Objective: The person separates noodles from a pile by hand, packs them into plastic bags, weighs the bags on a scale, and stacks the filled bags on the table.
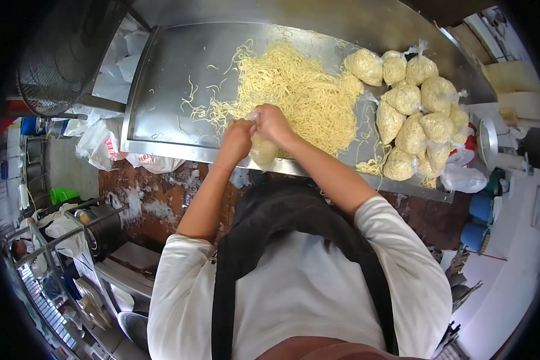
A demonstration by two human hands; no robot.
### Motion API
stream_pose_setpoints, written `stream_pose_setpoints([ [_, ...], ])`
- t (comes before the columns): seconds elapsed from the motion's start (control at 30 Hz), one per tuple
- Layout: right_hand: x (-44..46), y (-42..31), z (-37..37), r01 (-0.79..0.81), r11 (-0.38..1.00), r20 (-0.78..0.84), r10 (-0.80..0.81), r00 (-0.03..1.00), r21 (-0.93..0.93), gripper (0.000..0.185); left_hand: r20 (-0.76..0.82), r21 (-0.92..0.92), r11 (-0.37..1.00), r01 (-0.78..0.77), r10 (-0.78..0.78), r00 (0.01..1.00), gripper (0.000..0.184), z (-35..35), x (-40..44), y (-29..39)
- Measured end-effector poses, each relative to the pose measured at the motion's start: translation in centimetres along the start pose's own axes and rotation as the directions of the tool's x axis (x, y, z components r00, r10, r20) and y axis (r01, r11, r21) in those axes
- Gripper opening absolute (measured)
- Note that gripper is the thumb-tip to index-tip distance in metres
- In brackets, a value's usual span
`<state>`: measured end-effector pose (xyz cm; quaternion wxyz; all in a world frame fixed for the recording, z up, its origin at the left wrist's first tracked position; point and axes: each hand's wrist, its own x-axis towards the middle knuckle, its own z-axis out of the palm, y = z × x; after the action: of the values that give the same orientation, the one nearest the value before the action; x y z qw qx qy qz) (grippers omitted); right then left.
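Both of my hands meet at the neck of a clear plastic bag of noodles that hangs by the table's front edge. My left hand is closed on the gathered top of the bag. Right beside it, my right hand is closed on the same twisted plastic. The fingertips are partly hidden, so the exact grip does not show. Just beyond the hands lies a large heap of loose yellow noodles, with stray strands scattered to its left.
Several tied bags of noodles are piled on the right of the metal table. A mesh guard stands at the upper left. White plastic bags hang below the left end. A metal rack is at the lower left.
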<state>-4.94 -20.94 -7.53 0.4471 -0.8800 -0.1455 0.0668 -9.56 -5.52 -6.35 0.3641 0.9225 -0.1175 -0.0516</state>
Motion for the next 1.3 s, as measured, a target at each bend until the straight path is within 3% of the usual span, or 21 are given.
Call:
stream_pose_setpoints([
  [0.07, 0.6, 2.1, 2.5, 0.111, 0.990, -0.100, -0.119, 0.988, -0.083, 0.007, -0.043, -0.074, 0.997, -0.002, -0.001, 0.999, 0.012, 1.4, -0.1, -1.7],
  [0.17, 0.1, 1.8, 3.0, -0.059, 0.936, 0.028, 0.053, 0.998, 0.348, 0.011, -0.132, -0.187, 0.982, -0.021, -0.004, 0.991, 0.018, 2.9, -1.3, -3.6],
  [0.23, -1.4, 1.2, 3.0, 0.038, 0.984, 0.042, -0.046, 0.998, 0.173, 0.019, -0.133, -0.311, 0.950, 0.015, -0.059, 0.989, 0.022, 3.6, -1.4, -5.6],
  [0.27, -1.9, 1.0, 2.8, 0.083, 0.994, 0.050, -0.087, 0.995, 0.072, 0.023, -0.131, -0.257, 0.966, 0.033, -0.068, 0.989, 0.022, 3.9, -1.6, -6.5],
  [0.33, -2.7, 0.4, 2.4, 0.172, 0.978, -0.045, -0.178, 0.983, -0.121, 0.036, -0.113, -0.313, 0.944, 0.100, -0.141, 0.983, 0.023, 4.3, -1.7, -5.8],
  [0.4, -2.2, -0.3, 1.6, -0.021, 0.994, 0.033, 0.024, 0.999, -0.109, 0.039, -0.020, -0.371, 0.897, 0.239, -0.265, 0.964, 0.023, 3.5, -1.1, -4.4],
  [0.43, -1.9, -0.4, 1.4, -0.111, 0.989, 0.078, 0.118, 0.990, -0.096, 0.040, -0.081, -0.412, 0.888, 0.206, -0.261, 0.962, 0.022, 3.5, -0.8, -3.7],
  [0.53, -1.0, 0.4, 0.4, -0.136, 0.990, 0.175, 0.128, 0.976, 0.034, 0.035, -0.202, -0.482, 0.867, 0.122, -0.246, 0.948, 0.021, 3.8, -0.4, -1.8],
  [0.63, 0.1, 2.2, -1.1, -0.237, 0.963, 0.481, 0.151, 0.864, 0.124, 0.035, -0.170, -0.473, 0.878, 0.075, -0.175, 0.970, 0.018, 4.1, 0.8, -1.3],
  [0.73, -2.5, 2.6, -0.6, 0.046, 0.988, 0.156, -0.068, 0.985, 0.146, 0.033, -0.098, -0.459, 0.886, 0.064, -0.122, 0.988, 0.016, 5.1, 2.5, -2.7],
  [0.77, -3.4, 2.3, -0.6, 0.144, 0.988, 0.005, -0.145, 0.989, 0.059, 0.027, -0.085, -0.465, 0.883, 0.056, -0.108, 0.991, 0.016, 4.9, 2.6, -2.5],
  [0.83, -4.6, 2.4, -1.2, 0.147, 0.988, -0.122, -0.140, 0.983, 0.050, 0.021, -0.044, -0.470, 0.880, 0.063, -0.095, 0.995, 0.015, 4.1, 2.4, -1.0],
  [0.93, -5.7, 2.7, -2.7, 0.171, 0.985, -0.194, -0.165, 0.967, 0.015, 0.015, -0.056, -0.208, 0.906, -0.368, 0.364, 0.930, 0.018, 3.8, 2.1, 0.1],
  [1.1, -7.3, 1.1, -6.6, 0.230, 0.963, -0.356, -0.168, 0.919, 0.140, 0.013, -0.008, -0.245, 0.947, -0.208, 0.213, 0.977, 0.005, 4.9, 3.0, 6.9],
  [1.2, -11.0, 0.7, -14.7, 0.190, 0.949, -0.351, -0.095, 0.932, 0.250, 0.013, 0.042, -0.205, 0.963, -0.175, 0.187, 0.981, 0.012, 5.2, 4.5, 14.6],
  [1.3, -17.3, 2.5, -25.3, 0.214, 0.953, -0.474, -0.090, 0.876, 0.214, 0.015, -0.006, -0.358, 0.904, -0.234, 0.248, 0.969, 0.016, 6.1, 7.8, 22.9],
])
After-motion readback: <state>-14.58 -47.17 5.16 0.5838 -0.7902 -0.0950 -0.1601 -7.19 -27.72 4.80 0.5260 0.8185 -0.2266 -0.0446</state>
